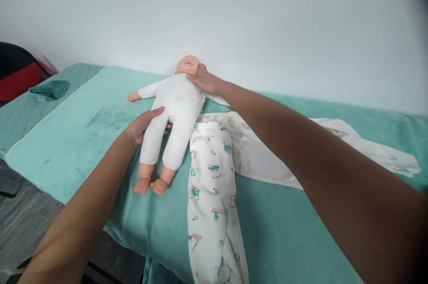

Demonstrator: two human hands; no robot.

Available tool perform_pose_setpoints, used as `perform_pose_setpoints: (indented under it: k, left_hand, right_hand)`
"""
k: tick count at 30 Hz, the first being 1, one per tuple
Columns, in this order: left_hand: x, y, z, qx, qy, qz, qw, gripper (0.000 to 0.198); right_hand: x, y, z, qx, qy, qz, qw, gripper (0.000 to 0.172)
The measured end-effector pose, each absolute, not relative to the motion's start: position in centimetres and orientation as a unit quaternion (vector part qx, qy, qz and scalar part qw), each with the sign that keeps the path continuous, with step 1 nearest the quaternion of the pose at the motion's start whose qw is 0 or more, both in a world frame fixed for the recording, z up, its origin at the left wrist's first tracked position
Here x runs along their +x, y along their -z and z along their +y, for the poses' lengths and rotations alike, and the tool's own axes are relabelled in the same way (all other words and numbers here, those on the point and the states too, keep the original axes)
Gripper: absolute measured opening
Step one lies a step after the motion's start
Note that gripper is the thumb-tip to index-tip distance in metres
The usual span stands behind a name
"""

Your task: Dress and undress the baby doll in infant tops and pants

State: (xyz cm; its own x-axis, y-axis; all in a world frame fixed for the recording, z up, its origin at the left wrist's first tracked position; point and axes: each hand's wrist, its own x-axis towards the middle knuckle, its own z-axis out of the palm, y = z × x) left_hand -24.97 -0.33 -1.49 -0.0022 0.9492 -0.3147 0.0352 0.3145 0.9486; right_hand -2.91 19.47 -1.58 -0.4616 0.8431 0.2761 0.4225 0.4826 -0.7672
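Note:
A baby doll [180,96] with a white cloth body and bare plastic head, hands and feet lies face up, its head toward the wall. My left hand [145,125] grips its hip and upper leg, the thumb on top and some fingertips showing between the legs. Around the side of the doll's neck and head goes my right hand [205,80], its thumb on the upper chest; part of its fingers is hidden behind the head. Right beside the doll, a white swaddle cloth [214,172] with animal prints is spread out, one strip hanging over the front edge.
The doll and cloth rest on a padded bed [80,128] with a green cover, set against a white wall [267,21]. A face hole [50,90] is at its left end. A red and black object [20,74] stands beyond that end.

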Motion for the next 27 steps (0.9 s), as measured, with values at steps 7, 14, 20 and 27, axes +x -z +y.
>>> perform_pose_setpoints:
  k: [7, 14, 20, 27]
  left_hand:
    - [-21.3, -0.9, -4.9, 0.716, -0.283, 0.638, 0.013, 0.059]
    - [-14.3, 0.8, -8.0, 0.910, -0.038, 0.407, -0.066, 0.080]
    - [-11.4, 0.0, -5.1, 0.920, -0.012, 0.379, -0.093, 0.085]
    - [-9.8, -1.4, -5.8, 0.915, 0.046, 0.395, -0.064, 0.030]
  right_hand:
    - [9.0, 2.7, 17.5, -0.603, -0.195, -0.768, 0.095, 0.061]
    - [18.5, 1.5, 8.2, -0.555, -0.150, -0.815, -0.069, 0.041]
    - [15.3, -0.7, -3.9, -0.421, -0.134, -0.897, 0.016, 0.039]
    - [13.1, -2.8, -11.9, -0.369, -0.135, -0.917, 0.065, 0.035]
